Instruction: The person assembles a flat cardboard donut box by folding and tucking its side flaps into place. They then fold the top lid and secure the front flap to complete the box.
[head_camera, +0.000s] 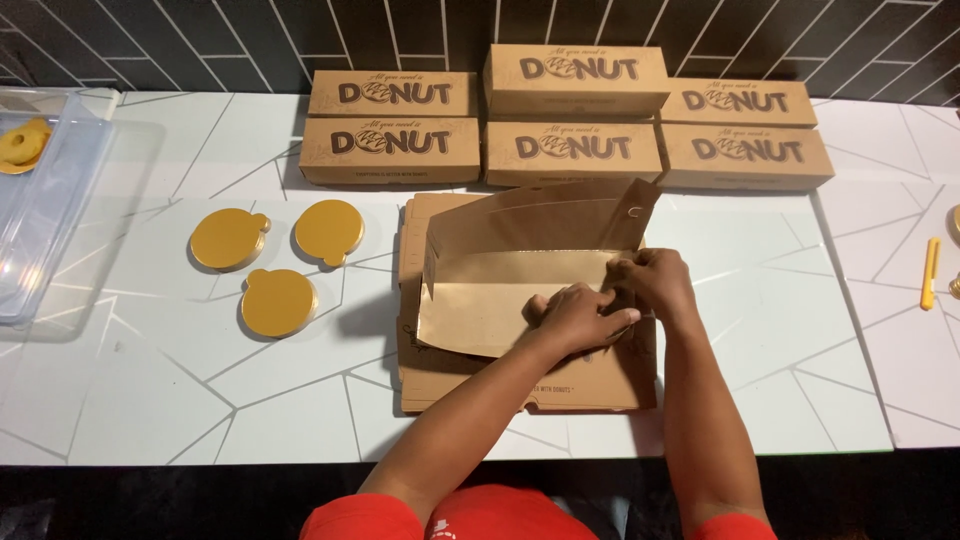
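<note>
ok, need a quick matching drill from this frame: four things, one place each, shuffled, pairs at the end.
Things:
1. half-folded box
2. three gold discs
3. finished boxes
4. clear plastic tub

Places:
A. stacked along the back wall
B. far left edge of the table
C. under the left hand and right hand, centre
D. flat on the table, left of the folding work

Pairs: 1-C, 2-D, 3-A, 4-B

A white table (150, 400) with grey veining stands against a dark tiled wall (200, 40).
</note>
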